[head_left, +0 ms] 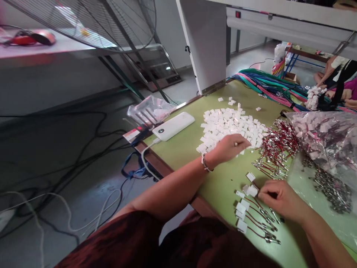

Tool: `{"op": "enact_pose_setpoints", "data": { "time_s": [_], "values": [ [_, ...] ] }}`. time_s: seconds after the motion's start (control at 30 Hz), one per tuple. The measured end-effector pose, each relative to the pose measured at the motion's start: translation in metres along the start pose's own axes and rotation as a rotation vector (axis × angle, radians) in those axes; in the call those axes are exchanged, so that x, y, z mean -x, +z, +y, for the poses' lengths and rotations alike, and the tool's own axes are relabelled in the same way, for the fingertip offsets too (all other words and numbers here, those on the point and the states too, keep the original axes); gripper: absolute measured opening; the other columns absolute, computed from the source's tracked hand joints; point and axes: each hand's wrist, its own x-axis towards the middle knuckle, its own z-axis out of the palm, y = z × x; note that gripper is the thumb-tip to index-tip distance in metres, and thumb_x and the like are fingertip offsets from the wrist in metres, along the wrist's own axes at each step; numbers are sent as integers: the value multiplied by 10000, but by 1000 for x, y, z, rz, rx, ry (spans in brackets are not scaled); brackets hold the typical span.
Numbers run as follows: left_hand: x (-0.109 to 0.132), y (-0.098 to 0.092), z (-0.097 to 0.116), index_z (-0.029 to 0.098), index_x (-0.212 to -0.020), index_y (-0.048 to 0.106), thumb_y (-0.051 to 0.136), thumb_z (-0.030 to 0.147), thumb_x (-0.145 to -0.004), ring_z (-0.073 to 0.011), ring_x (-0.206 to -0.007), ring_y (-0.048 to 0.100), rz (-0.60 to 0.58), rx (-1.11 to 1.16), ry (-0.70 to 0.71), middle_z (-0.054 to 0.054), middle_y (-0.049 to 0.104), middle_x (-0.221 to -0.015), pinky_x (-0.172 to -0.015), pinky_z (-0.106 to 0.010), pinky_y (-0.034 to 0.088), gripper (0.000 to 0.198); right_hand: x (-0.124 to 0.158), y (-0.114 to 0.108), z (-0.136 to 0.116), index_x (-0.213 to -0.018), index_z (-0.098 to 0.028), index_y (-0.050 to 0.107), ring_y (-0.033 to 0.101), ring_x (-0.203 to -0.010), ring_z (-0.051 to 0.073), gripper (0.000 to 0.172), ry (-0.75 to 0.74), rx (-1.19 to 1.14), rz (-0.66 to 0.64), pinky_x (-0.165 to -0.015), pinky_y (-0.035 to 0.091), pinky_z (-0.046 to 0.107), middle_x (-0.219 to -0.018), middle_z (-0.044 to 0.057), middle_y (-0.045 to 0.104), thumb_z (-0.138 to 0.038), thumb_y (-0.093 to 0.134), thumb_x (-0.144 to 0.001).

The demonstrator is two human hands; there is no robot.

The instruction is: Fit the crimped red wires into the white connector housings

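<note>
My left hand [231, 147] hangs over the near edge of a pile of white plastic connector housings [223, 124]. Its fingers are pinched together, and whatever is between them is too small to make out. Lower right, my right hand [280, 197] is closed, thumb against forefinger, on a red wire beside a white housing [252, 190]. Just below it, several short red wires [252, 216] lie in a row, with white housings at one end and metal clips [270, 236] at the other. A heap of red wires with metal ends [279, 143] lies beyond my right hand.
A white power bank [175, 125] with a cable sits at the table's left edge. Right of the heap are a clear bag of parts [329, 137] and loose metal pieces [334, 190]. Bundled coloured wires [267, 87] lie at the back, near another person's hands [346, 97].
</note>
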Motion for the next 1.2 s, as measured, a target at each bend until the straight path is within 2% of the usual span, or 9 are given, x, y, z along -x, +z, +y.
{"op": "enact_pose_setpoints", "data": {
  "time_s": [0.07,0.2,0.33,0.47,0.67,0.8,0.9,1.03,1.2],
  "values": [
    [-4,-13,-7,172,-763,692,551,289,-865,-126,-732,602,132,-105,-63,-36,687,-800,-696,-262,474,210,-1,-1,6,-702,-213,677,591,-659,139,262,-13,80,82,-634,448,258,-681,-2,643,-313,509,-877],
    [-5,-20,-13,179,-784,710,579,248,-840,-140,-726,586,-20,-292,-108,-26,681,-796,-694,-272,452,158,-10,3,27,-893,-212,695,637,-764,195,248,60,432,400,-695,465,325,-912,61,694,-341,483,-899],
    [-3,-6,-8,168,-898,721,612,343,-876,-206,-876,572,-150,-511,-15,-73,658,-884,-784,-324,446,208,-15,14,36,-876,-215,670,597,-653,182,197,82,784,411,-557,386,311,-918,66,672,-292,492,-911],
    [-3,11,-5,137,-964,695,678,343,-848,-253,-961,534,-243,-692,1,-106,626,-972,-802,-350,445,237,-17,20,33,-776,-201,630,577,-661,184,224,18,936,447,-555,361,305,-821,75,649,-187,453,-913],
    [-1,21,-9,147,-1000,672,605,232,-892,-221,-937,527,-273,-690,103,-83,628,-951,-869,-353,425,153,-15,14,34,-787,-187,588,583,-683,184,203,-100,723,608,-622,404,289,-763,66,637,-238,440,-916],
    [0,23,-10,174,-1111,658,541,125,-874,-207,-928,541,-270,-599,160,-73,630,-954,-864,-357,441,268,-12,11,29,-796,-197,570,542,-541,159,168,7,479,614,-554,384,279,-649,21,628,-288,459,-885],
    [2,26,-10,193,-1187,638,474,74,-866,-197,-903,557,-224,-523,117,-80,617,-982,-788,-330,469,380,-12,9,24,-778,-211,564,522,-499,145,165,105,305,554,-520,381,262,-618,0,624,-324,478,-862],
    [2,29,-12,162,-1087,688,428,61,-877,-179,-857,582,-241,-444,70,-95,599,-980,-739,-302,486,350,-13,7,23,-772,-213,598,540,-538,149,194,123,197,539,-545,413,258,-650,8,650,-353,492,-854],
    [1,28,-8,165,-966,712,466,125,-910,-175,-913,591,-227,-286,106,-86,631,-978,-828,-323,492,255,-10,5,21,-780,-212,623,555,-586,155,227,80,177,548,-590,431,260,-678,13,653,-368,494,-881]
  ]
}}
